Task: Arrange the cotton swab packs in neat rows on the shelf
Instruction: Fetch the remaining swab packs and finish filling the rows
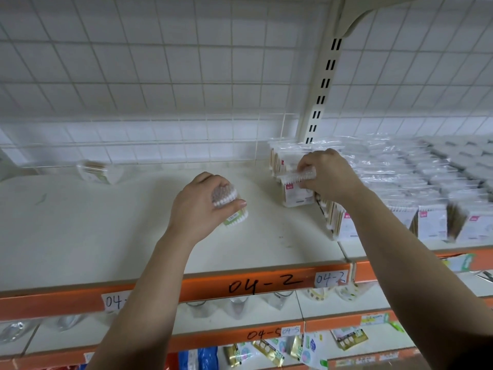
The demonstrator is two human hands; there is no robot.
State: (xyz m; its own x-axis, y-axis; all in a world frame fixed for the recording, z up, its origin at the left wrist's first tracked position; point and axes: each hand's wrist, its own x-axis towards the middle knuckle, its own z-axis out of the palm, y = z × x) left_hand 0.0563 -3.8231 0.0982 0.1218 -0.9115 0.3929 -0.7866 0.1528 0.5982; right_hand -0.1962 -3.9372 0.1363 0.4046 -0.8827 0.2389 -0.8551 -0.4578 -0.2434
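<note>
My left hand (202, 204) is closed around a clear cotton swab pack (230, 209) with white tips and a green label, held just above the cream shelf (106, 231). My right hand (329, 173) grips the top of another swab pack (294, 194) with a white card and pink mark, standing upright at the left end of the packed rows (400, 182). A short row of upright packs (280, 158) stands behind it against the wire back.
One loose swab pack (100, 170) lies at the back left of the shelf. A slotted upright post (320, 89) rises behind the rows. The orange shelf edge (253, 285) is marked 04-2. Lower shelves hold other packaged goods (266, 351).
</note>
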